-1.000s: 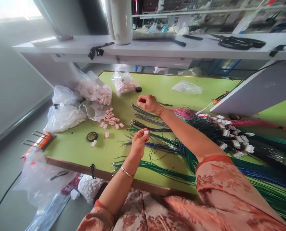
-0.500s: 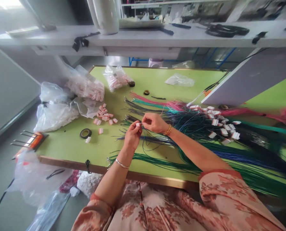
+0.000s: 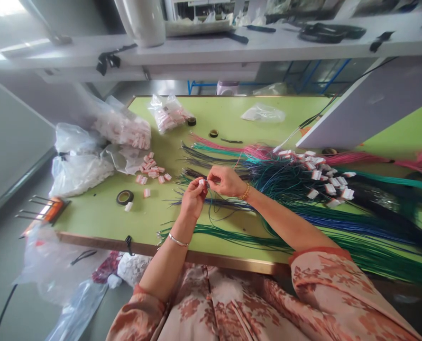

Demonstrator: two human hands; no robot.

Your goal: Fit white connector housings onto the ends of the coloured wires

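Observation:
My left hand (image 3: 193,199) is raised over the green table (image 3: 100,218) and pinches a small white connector (image 3: 201,182) between its fingertips. My right hand (image 3: 227,180) is closed in a pinch right beside it, holding a thin dark wire (image 3: 214,210) whose end meets the connector. The wire loops down toward the bundles below. Under both hands lie bundles of coloured wires (image 3: 268,180), green, blue, black and pink, fanned out across the table. A pile of finished white connectors (image 3: 325,177) sits on the wires to the right.
Loose pink and white connectors (image 3: 150,170) lie left of my hands, next to plastic bags (image 3: 122,128) of the same parts. A roll of black tape (image 3: 124,196) lies near the front edge. A white shelf (image 3: 211,47) hangs over the table's far side.
My right hand came back from the far wire bundles with a wire and met my left hand. Both hands have since stayed together at the connector.

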